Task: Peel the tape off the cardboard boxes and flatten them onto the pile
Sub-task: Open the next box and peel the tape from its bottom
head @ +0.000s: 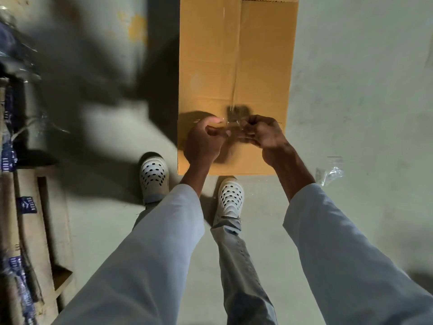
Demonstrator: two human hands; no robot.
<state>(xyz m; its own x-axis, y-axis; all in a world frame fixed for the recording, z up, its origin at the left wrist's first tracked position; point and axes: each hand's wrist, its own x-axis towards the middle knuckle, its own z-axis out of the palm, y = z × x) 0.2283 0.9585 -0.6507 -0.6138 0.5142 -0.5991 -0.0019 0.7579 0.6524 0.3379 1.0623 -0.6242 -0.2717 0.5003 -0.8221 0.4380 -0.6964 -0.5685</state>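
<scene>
Two hands: both work over the near end of the cardboard box [236, 78], close together above its middle seam.
Left hand [203, 141]: fingers curled inward, thumb and forefinger seeming to pinch one end of a clear strip of tape [230, 123]; blur makes the exact contact hard to tell.
Right hand [264, 134]: fingers curled tight, apparently gripping the other end of the same strip just beside the left hand.
Why held so: I judge the two hands are balling up or pulling clear a length of tape lifted from the seam, so that it does not stick back onto the cardboard.
Box position: it lies flat on the concrete floor [351, 113], its near edge just ahead of the white shoes [230, 198].
Box axis: the long axis runs straight away from the person; the far end passes the top edge of the view.
Seam: runs along that long axis, a glint of tape showing on it farther up.
Pile: flattened cardboard [30, 219] along the floor's left edge, well apart from the box.
Scrap: crumpled clear plastic [331, 172] on the floor, right of the box's near corner.
</scene>
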